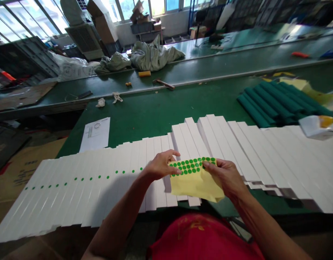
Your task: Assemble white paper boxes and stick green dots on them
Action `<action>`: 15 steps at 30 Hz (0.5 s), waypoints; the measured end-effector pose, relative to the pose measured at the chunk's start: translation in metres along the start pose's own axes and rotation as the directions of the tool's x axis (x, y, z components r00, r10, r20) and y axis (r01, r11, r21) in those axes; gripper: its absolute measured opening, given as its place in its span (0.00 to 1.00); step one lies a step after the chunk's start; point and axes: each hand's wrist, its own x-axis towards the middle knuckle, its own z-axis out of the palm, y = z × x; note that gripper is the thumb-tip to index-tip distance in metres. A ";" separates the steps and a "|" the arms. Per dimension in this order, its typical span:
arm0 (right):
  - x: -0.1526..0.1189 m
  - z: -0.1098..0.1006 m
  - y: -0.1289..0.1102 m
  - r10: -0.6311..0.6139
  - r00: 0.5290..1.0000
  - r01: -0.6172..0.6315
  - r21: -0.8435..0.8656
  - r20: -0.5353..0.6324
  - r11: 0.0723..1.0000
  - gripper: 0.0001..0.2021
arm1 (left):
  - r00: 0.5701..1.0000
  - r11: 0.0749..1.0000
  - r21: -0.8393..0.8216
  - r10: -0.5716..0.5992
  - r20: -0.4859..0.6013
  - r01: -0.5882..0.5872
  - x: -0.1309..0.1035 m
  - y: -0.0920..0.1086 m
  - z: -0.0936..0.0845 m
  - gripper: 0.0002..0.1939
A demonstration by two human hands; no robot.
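Observation:
A yellow sticker sheet [197, 184] with rows of round green stickers along its upper part is held above a row of long white boxes [155, 148]. My right hand [227, 175] pinches its right side, thumb on top among the stickers. At the sheet's left edge is my left hand [162, 166], its thumb over the stickers and its index finger raised apart from it. Single green dots [91, 178] sit on the white boxes to the left, one per box. The boxes beneath the sheet are partly hidden.
Rolled dark green material [274, 103] lies at the right, near a small white box [316, 127]. A printed paper [95, 134] rests at the left. Farther back are a hammer [164, 84], a yellow block [144, 73] and grey-green cloth [152, 54].

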 end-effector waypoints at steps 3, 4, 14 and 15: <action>0.003 0.000 -0.003 0.031 0.999 -0.032 0.051 0.018 0.998 0.14 | 0.997 0.970 -0.243 0.005 -0.080 -0.024 -0.001 -0.008 0.004 0.26; 0.004 0.000 -0.004 0.044 0.999 -0.046 0.064 0.030 0.997 0.14 | 0.995 0.950 -0.310 0.003 -0.100 -0.034 -0.002 -0.009 0.004 0.27; 0.008 0.005 -0.011 0.164 0.976 -0.175 0.075 0.141 0.982 0.13 | 0.968 0.985 -0.103 0.113 -0.226 -0.140 -0.001 -0.005 -0.001 0.22; 0.009 0.005 -0.010 0.150 0.982 -0.158 0.071 0.112 0.985 0.13 | 0.961 0.989 -0.043 0.126 -0.246 -0.140 -0.001 -0.004 -0.001 0.21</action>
